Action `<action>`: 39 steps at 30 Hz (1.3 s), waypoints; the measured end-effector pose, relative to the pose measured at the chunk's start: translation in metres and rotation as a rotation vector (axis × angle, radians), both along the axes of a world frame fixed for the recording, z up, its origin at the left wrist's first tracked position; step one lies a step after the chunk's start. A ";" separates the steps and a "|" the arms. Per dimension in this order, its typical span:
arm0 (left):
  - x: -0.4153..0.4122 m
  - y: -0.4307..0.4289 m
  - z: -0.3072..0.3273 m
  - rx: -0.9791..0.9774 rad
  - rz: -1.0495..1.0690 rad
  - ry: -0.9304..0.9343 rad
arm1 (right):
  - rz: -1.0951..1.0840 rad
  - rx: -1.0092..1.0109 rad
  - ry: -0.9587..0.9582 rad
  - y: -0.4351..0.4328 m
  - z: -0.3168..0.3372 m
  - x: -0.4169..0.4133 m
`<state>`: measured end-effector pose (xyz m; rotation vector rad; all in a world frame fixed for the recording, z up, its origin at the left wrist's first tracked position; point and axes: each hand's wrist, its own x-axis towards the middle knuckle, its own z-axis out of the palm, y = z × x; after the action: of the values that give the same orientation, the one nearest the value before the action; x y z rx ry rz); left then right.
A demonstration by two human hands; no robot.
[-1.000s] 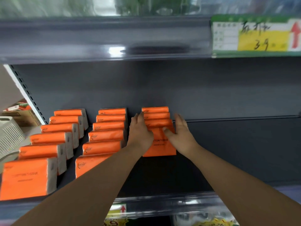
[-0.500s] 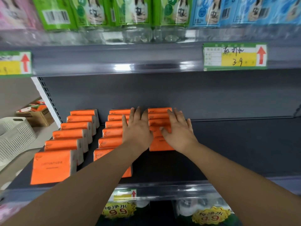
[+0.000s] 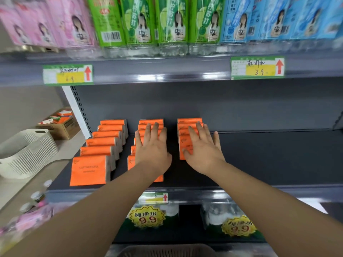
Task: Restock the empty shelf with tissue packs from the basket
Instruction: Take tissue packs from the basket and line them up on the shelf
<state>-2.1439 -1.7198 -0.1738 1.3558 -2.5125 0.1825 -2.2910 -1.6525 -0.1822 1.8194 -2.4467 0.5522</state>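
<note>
One dark shelf (image 3: 269, 160) spans your view; the board above it carries pink, green and blue bottles (image 3: 167, 25). Down L, past the shelf end, a white basket (image 3: 27, 153) sits on a pale surface w/ a cardboard box (image 3: 61, 127) behind it. A dark basket (image 3: 167, 251) shows only its rim at the bottom edge, betw. your arms. Orange tissue packs (image 3: 89, 169) stand on the shelf's L part in three front-to-back rows, gaps between: L row (image 3: 104, 145), mid row (image 3: 150, 121), R row (image 3: 189, 121). Your left hand (image 3: 152, 151) lies flat on the mid row, fingers straight, gripping nothing; hand and forearm hide much of that row's front packs. Your right hand (image 3: 203, 147) lies flat on the R row, fingers spread, thumb against the front pack's face. Price tags (image 3: 257, 67) sit on the upper rail, and 9.9 stickers (image 3: 146, 217) show on the level below.
</note>
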 end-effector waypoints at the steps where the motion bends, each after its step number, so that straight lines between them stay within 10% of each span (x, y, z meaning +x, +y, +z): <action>1: 0.005 0.004 0.001 -0.002 -0.001 -0.010 | 0.001 0.002 0.003 0.003 -0.001 0.004; 39: 0.161 0.151 -0.147 0.229 0.005 -0.180 | 0.106 0.276 -0.004 0.150 -0.133 0.149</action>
<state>-1.9828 -1.5685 -0.3207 1.4919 -2.7499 0.0176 -2.1422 -1.5021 -0.3150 2.0559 -2.5489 0.2297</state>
